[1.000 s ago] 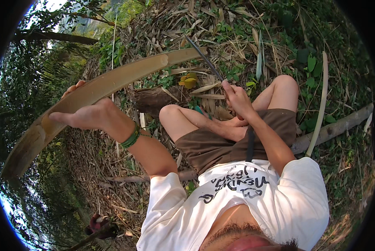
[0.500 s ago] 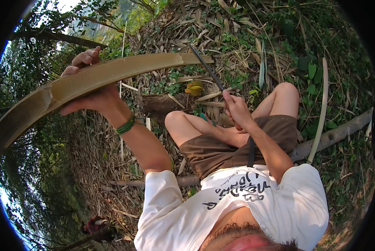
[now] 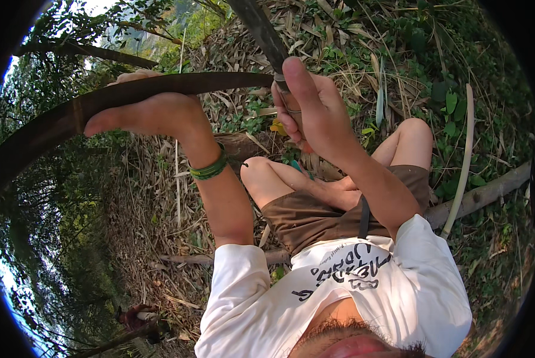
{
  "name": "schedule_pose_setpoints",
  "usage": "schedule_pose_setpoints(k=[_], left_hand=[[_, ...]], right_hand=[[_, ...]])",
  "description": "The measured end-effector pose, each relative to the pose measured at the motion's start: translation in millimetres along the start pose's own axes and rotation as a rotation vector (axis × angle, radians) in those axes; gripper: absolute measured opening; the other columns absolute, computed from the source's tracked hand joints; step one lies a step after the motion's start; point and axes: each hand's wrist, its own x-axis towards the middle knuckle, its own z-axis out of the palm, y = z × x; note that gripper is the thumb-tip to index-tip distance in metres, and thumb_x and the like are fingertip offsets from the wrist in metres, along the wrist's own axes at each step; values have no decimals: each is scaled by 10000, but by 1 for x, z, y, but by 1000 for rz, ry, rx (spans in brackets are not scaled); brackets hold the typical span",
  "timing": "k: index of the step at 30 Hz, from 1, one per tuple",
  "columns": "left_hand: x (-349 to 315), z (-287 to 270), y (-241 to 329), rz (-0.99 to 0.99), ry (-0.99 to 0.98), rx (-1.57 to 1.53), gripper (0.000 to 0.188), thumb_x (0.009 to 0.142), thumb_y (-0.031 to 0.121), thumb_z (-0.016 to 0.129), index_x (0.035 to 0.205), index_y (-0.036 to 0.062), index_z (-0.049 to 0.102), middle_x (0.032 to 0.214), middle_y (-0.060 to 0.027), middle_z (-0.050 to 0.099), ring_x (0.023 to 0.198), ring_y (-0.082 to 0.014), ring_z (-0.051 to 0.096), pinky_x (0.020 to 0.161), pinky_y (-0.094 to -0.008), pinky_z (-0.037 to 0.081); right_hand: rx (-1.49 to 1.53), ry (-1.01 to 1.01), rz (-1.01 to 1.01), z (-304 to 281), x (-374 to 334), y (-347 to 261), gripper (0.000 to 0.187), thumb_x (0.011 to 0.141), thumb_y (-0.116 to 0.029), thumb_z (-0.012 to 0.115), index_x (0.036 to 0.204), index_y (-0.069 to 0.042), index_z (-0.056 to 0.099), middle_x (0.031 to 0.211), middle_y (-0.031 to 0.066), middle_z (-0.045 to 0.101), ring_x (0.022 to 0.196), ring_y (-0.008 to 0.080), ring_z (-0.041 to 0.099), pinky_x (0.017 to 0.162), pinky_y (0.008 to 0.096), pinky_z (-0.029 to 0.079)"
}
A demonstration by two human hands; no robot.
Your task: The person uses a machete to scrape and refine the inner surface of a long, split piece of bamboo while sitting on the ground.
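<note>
A long split bamboo strip (image 3: 208, 82) arches from the left edge toward the middle, its dark, shaded side showing. My left hand (image 3: 154, 113) is closed round it, with the thumb along the near edge and the fingers over the far edge. Beside the strip's right end, my right hand (image 3: 321, 116) grips a knife (image 3: 261, 36) by its handle. The blade points up and away to the left, its tip cut off by the upper edge of the view. In the picture the knife's base overlaps the strip's end; I cannot tell whether they touch.
My bent legs (image 3: 333, 197) are on leaf-littered ground. A thin pale strip (image 3: 463, 155) leans across a log (image 3: 485, 197) at the right. Another log (image 3: 243, 143) lies beyond my left knee. A person (image 3: 141, 317) is far off at lower left, among trees.
The bamboo strip has turned from its pale inner face to a dark side. My right hand has risen with the knife toward the camera, and the blade has moved up out of the strip's end.
</note>
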Motion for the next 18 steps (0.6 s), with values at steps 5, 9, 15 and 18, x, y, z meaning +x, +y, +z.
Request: schedule_pose_setpoints(k=[5, 9, 15, 18], left_hand=[[-1, 11, 1, -27, -19, -182, 782, 805, 886, 140, 690, 149, 376, 528, 0, 398, 460, -110, 377, 438, -200, 352], [1, 5, -2, -86, -6, -281, 788, 787, 903, 158, 727, 157, 403, 517, 5, 377, 442, -108, 362, 411, -209, 344], [-4, -18, 1, -26, -156, -303, 804, 767, 921, 152, 695, 162, 409, 502, 1, 381, 404, -120, 335, 366, -233, 313], [7, -25, -1, -49, -189, -344, 813, 763, 925, 138, 696, 163, 414, 488, -3, 378, 397, -124, 323, 355, -241, 306]], right_hand=[[-118, 47, -297, 12, -9, 19, 588, 1015, -556, 407, 787, -32, 546, 547, -8, 445, 470, 69, 420, 444, 227, 340], [-356, 75, -32, -11, -2, 83, 572, 1013, -494, 460, 756, 6, 562, 552, 46, 456, 498, 132, 434, 496, 312, 369], [-290, -44, -216, 23, -9, 36, 613, 965, -517, 542, 735, 49, 600, 527, 171, 525, 465, 258, 487, 506, 404, 403], [-445, -2, -119, 9, -13, 59, 610, 959, -509, 557, 712, 48, 595, 504, 171, 525, 433, 270, 513, 472, 392, 403]])
